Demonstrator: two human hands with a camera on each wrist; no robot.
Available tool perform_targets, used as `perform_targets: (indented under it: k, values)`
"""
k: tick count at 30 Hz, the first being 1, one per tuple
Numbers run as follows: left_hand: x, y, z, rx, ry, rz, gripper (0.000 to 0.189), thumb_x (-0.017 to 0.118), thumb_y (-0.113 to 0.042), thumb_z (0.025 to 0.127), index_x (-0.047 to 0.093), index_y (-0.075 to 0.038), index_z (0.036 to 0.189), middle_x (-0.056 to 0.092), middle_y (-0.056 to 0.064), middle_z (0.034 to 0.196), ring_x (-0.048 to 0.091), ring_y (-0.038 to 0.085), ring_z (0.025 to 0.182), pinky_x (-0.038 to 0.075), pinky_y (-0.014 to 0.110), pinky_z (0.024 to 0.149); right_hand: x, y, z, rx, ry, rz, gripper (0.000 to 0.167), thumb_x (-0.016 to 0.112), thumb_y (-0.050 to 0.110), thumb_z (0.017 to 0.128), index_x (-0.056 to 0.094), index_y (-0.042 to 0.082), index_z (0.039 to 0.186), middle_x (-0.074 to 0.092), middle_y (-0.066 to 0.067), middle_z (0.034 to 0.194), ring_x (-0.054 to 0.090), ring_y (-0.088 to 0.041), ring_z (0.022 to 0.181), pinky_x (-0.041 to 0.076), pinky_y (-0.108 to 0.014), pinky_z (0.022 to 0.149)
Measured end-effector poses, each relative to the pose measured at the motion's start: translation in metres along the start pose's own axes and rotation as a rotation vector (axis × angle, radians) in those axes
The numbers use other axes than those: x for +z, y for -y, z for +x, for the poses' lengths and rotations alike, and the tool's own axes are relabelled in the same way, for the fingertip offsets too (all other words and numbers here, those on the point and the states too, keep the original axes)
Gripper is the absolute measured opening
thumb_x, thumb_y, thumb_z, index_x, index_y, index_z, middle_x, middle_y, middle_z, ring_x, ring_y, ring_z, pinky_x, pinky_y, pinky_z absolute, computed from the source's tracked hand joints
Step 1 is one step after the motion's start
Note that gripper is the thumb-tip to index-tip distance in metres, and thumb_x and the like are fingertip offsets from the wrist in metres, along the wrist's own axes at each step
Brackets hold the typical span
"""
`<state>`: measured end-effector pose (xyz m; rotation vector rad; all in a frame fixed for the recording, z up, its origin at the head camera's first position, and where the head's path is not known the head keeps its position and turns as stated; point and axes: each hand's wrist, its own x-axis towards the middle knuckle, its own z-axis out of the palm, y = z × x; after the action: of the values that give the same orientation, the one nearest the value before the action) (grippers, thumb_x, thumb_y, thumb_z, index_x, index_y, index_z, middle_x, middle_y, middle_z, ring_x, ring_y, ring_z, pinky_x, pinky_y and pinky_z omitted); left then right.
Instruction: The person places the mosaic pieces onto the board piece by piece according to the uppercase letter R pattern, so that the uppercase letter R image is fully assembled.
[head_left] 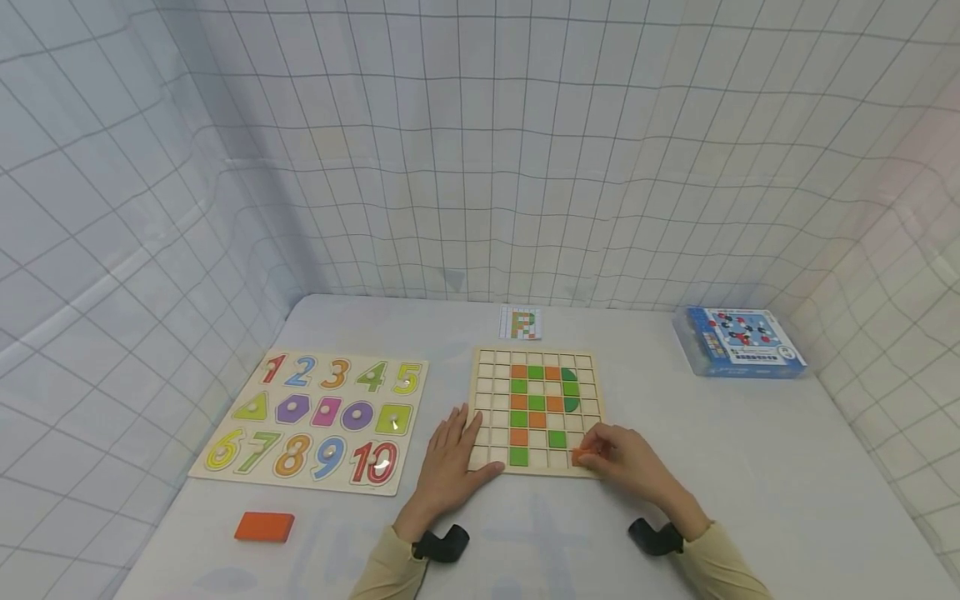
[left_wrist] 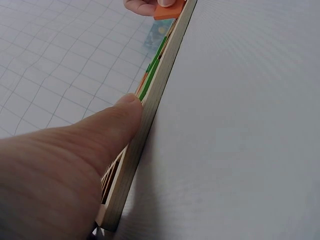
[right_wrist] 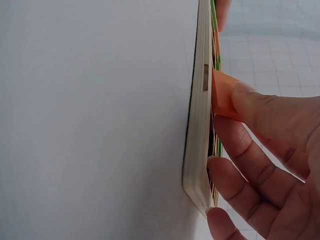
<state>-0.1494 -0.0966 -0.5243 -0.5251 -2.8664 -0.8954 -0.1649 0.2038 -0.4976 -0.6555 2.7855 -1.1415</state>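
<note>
A wooden grid board [head_left: 491, 404] lies on the table with orange and green tiles set in some of its squares. Two rounded green tiles [head_left: 571, 404] sit at the right of the pattern. My right hand [head_left: 630, 462] pinches an orange square tile [right_wrist: 225, 95] between thumb and fingers at the board's near right corner. In the right wrist view that tile stands tilted on the grid, its lower edge touching the board. My left hand [head_left: 450, 467] rests flat over the board's left near corner, fingers straight, thumb [left_wrist: 131, 102] along the near edge.
Behind the board lies a small pattern card [head_left: 521, 323]. A number and shape puzzle board [head_left: 315, 421] is at the left, with an orange block [head_left: 265, 527] nearer me. At the back right sits a clear plastic box [head_left: 738, 342] with a blue label. Grid-patterned curtains [head_left: 480, 150] surround the table.
</note>
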Motion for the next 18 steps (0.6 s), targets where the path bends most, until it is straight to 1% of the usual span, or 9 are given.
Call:
perform_targets:
  k: [5, 9, 14, 18]
  values:
    - [0.0002, 0.0007, 0.0003, -0.017, 0.019, 0.004, 0.083, 0.061, -0.051, 0.086, 0.033, -0.002, 0.146, 0.022, 0.02, 0.153, 0.011, 0.033, 0.142, 0.01, 0.046, 0.113, 0.0013, 0.0022, 0.0015, 0.007, 0.017, -0.027, 0.01, 0.075, 0.025, 0.083, 0.066, 0.021, 0.086, 0.058, 0.016, 0.075, 0.05, -0.007, 0.067, 0.044, -0.025, 0.062]
    - [0.0004, 0.001, 0.0005, -0.018, 0.021, 0.001, 0.083, 0.061, -0.052, 0.086, 0.033, -0.003, 0.147, 0.021, 0.019, 0.153, 0.011, 0.032, 0.142, 0.009, 0.045, 0.113, 0.0013, 0.0024, 0.0017, 0.007, 0.021, -0.054, 0.01, 0.075, 0.025, 0.083, 0.066, 0.022, 0.085, 0.056, 0.016, 0.074, 0.047, -0.007, 0.066, 0.041, -0.025, 0.06]
    - [0.0007, 0.0005, 0.0, -0.003, 0.008, -0.005, 0.082, 0.063, -0.049, 0.086, 0.035, -0.001, 0.145, 0.023, 0.021, 0.152, 0.013, 0.034, 0.141, 0.011, 0.047, 0.112, 0.001, 0.0017, 0.001, -0.027, 0.011, -0.132, 0.008, 0.075, 0.026, 0.082, 0.069, 0.022, 0.086, 0.053, 0.018, 0.071, 0.044, -0.005, 0.064, 0.039, -0.024, 0.06]
    - [0.0013, 0.0001, -0.0005, -0.001, 0.008, -0.009, 0.081, 0.062, -0.049, 0.086, 0.035, -0.001, 0.145, 0.023, 0.021, 0.152, 0.013, 0.034, 0.141, 0.011, 0.047, 0.112, 0.0002, 0.0026, -0.0005, -0.032, 0.003, -0.181, 0.01, 0.076, 0.025, 0.081, 0.075, 0.017, 0.088, 0.057, 0.019, 0.075, 0.045, -0.002, 0.064, 0.04, -0.025, 0.062]
